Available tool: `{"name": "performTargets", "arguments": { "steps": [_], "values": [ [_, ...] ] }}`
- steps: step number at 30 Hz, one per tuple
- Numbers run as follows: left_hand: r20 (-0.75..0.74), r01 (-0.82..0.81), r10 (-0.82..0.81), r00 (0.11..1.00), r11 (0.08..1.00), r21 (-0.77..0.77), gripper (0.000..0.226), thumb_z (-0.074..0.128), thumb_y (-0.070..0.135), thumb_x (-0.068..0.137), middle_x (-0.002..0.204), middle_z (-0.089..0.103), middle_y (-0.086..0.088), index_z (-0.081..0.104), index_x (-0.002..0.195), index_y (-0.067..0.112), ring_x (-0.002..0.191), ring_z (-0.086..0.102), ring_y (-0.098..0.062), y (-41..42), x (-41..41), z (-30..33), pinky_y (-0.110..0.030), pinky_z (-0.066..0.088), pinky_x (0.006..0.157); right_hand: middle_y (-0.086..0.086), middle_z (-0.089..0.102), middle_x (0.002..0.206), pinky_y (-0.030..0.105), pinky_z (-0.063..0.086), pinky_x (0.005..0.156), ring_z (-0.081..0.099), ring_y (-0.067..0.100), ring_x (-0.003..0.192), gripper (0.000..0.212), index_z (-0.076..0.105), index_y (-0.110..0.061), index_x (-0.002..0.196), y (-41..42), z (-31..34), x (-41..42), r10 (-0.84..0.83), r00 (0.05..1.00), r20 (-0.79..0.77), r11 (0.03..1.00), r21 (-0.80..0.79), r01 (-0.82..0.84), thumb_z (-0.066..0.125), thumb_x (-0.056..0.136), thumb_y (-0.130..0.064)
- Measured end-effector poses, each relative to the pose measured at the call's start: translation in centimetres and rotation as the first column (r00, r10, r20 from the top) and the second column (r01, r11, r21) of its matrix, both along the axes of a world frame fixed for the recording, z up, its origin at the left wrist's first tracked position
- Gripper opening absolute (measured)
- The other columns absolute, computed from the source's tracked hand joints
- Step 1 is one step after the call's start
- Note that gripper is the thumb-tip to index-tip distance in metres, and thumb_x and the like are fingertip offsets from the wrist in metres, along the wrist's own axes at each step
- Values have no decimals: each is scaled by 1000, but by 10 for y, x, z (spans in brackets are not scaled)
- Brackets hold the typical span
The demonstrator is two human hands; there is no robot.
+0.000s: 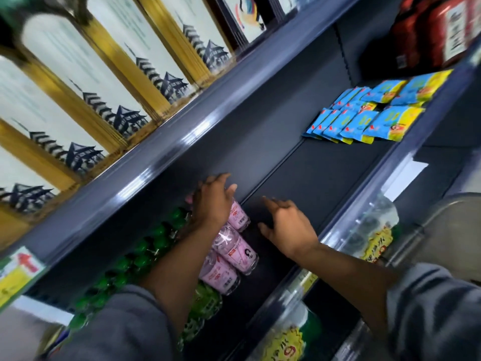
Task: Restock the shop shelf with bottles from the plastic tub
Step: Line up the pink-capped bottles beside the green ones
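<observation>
Left hand [212, 201] grips pink bottle [238, 216]; right hand [287, 226] hovers, fingers spread.

Shelf [312, 173]: dark grey painted metal, matt on its flat board, with a glossier front lip [166, 152] that catches streaks of light. Pink bottles [234, 254]: clear, glossy plastic with smooth printed pink labels. Green bottles [145, 251]: shiny translucent plastic. Blue and yellow packets [364, 118]: smooth, slightly shiny printed film. Tall boxes [86, 74] on the upper shelf: white printed card with metallic-looking gold edges. Sleeves [437, 313]: soft, matt grey cloth. Lower-shelf bottles [374, 230]: clear glossy plastic with yellow printed labels.
</observation>
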State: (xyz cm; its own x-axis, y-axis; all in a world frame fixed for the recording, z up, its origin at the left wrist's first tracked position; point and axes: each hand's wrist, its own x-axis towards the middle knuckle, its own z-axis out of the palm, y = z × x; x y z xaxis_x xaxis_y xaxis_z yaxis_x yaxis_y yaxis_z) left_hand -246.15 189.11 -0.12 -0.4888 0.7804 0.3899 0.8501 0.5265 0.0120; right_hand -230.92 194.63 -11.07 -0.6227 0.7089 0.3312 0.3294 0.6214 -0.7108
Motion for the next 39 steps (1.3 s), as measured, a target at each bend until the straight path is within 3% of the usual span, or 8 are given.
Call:
{"name": "performTargets", "arguments": {
  "steps": [7, 11, 18, 23, 29, 35, 39],
  "values": [
    [-126, 118, -125, 984, 991, -63, 39, 55, 32, 100, 130, 61, -6, 57, 138, 24, 121, 50, -29, -4, 44, -15, -41, 43, 102, 11, 44, 152, 39, 35, 114, 35, 28, 142, 68, 39, -14, 151, 11, -2, 37, -126, 990, 71, 988, 101, 118, 57, 93, -45],
    [-144, 179, -180, 973, 984, -21, 39, 57, 33, 98, 131, 62, -3, 58, 137, 25, 119, 52, -28, 3, 68, -17, -40, 42, 103, 15, 43, 152, 40, 34, 114, 35, 31, 142, 68, 41, -13, 151, 17, 9, 66, -172, 982, 78, 977, 138, 160, 57, 93, -45],
    [61, 272, -273, 960, 962, 26, 40, 59, 35, 97, 131, 61, 1, 57, 137, 31, 119, 53, -26, 24, 171, -80, -41, 43, 101, 14, 57, 132, 49, 43, 102, 48, 38, 121, 58, 56, -10, 132, 12, -1, 164, -314, 935, 163, 925, 273, 263, 56, 85, -44],
    [225, 363, -366, 903, 930, 59, 33, 64, 28, 94, 117, 66, -4, 64, 127, 27, 110, 59, -31, 29, 255, -130, -43, 48, 93, 10, 55, 124, 47, 46, 89, 49, 36, 110, 54, 58, -13, 126, -2, -30, 260, -427, 854, 296, 893, 284, 349, 63, 82, -44],
    [520, 432, -395, 757, 900, 53, 42, 56, 25, 101, 144, 50, -11, 52, 143, 21, 135, 43, -28, 29, 339, -184, -36, 33, 110, 11, 53, 128, 46, 44, 93, 46, 35, 116, 55, 55, -12, 131, -23, -77, 355, -475, 739, 478, 880, 249, 405, 63, 88, -44],
    [510, 464, -405, 759, 886, 12, 41, 60, 25, 98, 131, 59, -7, 54, 138, 25, 121, 55, -26, 34, 377, -207, -41, 47, 99, 11, 48, 134, 47, 42, 101, 43, 35, 121, 64, 48, -12, 138, -27, -94, 393, -471, 682, 559, 880, 248, 405, 64, 87, -48],
    [509, 449, -354, 785, 890, -72, 51, 65, 14, 91, 125, 63, -5, 53, 138, 29, 115, 59, -25, 36, 399, -231, -44, 52, 94, 12, 50, 133, 47, 42, 102, 44, 35, 121, 65, 49, -12, 137, -25, -104, 403, -486, 651, 583, 871, 260, 418, 65, 86, -50]
  ]
}}
